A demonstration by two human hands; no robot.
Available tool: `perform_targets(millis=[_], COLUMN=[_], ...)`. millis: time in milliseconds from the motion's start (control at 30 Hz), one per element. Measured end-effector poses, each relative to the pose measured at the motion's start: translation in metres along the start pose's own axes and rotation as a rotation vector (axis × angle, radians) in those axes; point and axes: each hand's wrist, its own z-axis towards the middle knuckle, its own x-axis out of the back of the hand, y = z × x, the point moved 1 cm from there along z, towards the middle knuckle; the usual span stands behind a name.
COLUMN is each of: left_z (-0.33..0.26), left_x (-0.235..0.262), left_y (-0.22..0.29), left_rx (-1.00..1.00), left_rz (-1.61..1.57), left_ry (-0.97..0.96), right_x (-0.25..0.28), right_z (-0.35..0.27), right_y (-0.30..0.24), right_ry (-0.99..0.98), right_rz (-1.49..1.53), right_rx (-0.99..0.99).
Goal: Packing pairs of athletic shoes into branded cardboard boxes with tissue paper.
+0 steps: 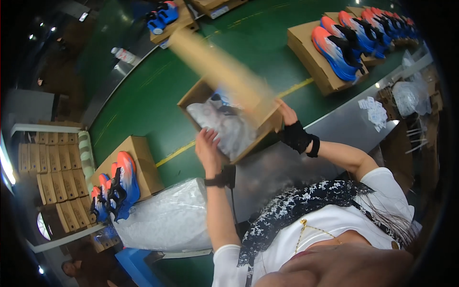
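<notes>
An open brown cardboard shoebox (243, 155) sits at a slant in front of me. White tissue paper (222, 125) fills much of it, and part of a blue shoe (221, 97) shows at the far side. Its raised lid (217, 64) is smeared by motion and hides the box's right part. My left hand (209, 147) rests at the near left wall, fingers apart against the paper. At the right end, my right hand (287, 117), in a black fingerless glove, grips the shoebox near the lid's lower end; its thumb is hidden.
On the green belt, orange-and-blue shoes (337, 52) stand with boxes at right; more shoes (123, 184) lean on a box at left. A wrapped white stack (165, 217) lies near left. Small white packets (373, 113) lie on the metal ledge. Shelved boxes (50, 162) stand far left.
</notes>
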Motion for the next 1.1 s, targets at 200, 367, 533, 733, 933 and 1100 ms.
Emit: perform_targets(millis=[200, 367, 533, 733, 933, 1100], left_z=[0.009, -0.031, -0.013, -0.029, 0.008, -0.016], left_x=[0.091, 0.020, 0.037, 0.034, 0.040, 0.044], left_y=[-0.085, -0.036, -0.035, -0.050, -0.031, 0.011], left_rx=[-0.255, -0.070, -0.118, -0.205, -0.110, 0.218], left_rz=[0.665, 0.547, 0.437, 0.565, 0.720, 0.299], left_ry=[0.051, 0.117, 0.047, 0.173, 0.165, -0.002], right_x=[-0.041, -0.023, -0.032, -0.028, -0.033, 0.000], right_z=[-0.011, -0.013, -0.013, -0.017, 0.009, 0.029], right_y=[-0.007, 0.010, 0.004, 0.012, -0.005, -0.043], right_ry=[-0.348, -0.414, -0.491, -0.410, -0.551, -0.605], right_rz=[-0.532, -0.512, -0.505, -0.543, -0.525, -0.459], right_rx=[0.290, 0.238, 0.251, 0.356, 0.196, 0.289])
